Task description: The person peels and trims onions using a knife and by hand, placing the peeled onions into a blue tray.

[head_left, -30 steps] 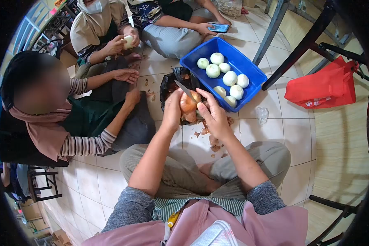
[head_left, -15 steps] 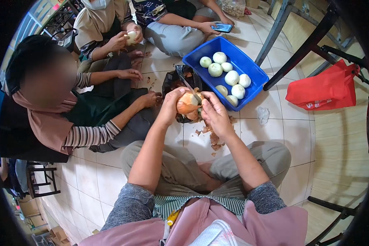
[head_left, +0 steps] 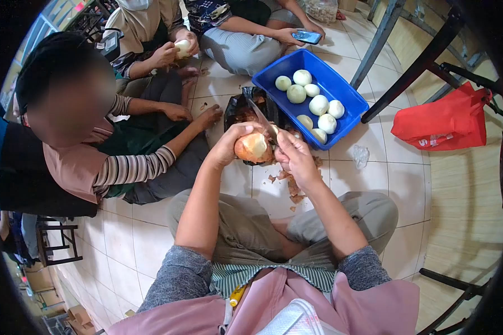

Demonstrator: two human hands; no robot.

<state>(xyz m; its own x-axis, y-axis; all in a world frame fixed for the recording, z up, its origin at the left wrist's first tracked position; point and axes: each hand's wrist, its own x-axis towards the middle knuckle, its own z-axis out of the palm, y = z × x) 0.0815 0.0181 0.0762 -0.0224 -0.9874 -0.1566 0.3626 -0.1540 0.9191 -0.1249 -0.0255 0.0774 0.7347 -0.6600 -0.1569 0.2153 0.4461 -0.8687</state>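
Note:
My left hand point(head_left: 227, 146) is wrapped round a large onion point(head_left: 252, 147), its brown skin partly peeled and a pale patch bared on top. In my right hand point(head_left: 294, 156) is a knife point(head_left: 260, 114), gripped by the handle, its blade pointing up and to the left, just past the onion. Below the onion is a black plastic bag point(head_left: 236, 106) with brown peelings in it. Loose onion skins point(head_left: 294, 188) are scattered on the tiles beneath my right hand. Beyond it stands a blue basin point(head_left: 341, 133) holding several peeled onions point(head_left: 318, 105).
One person point(head_left: 120, 173) sits close on my left. Farther back, another holds a peeled onion point(head_left: 182, 49), and a third holds a phone point(head_left: 307, 37). A red bag point(head_left: 441, 120) and metal table legs point(head_left: 411, 64) are on the right. Clear crumpled plastic point(head_left: 360, 157) lies on the floor.
The onion has turned in my left hand, so its bared patch faces up. The knife has swung more upright, away from the onion's top. The neighbour's near hand has shifted slightly.

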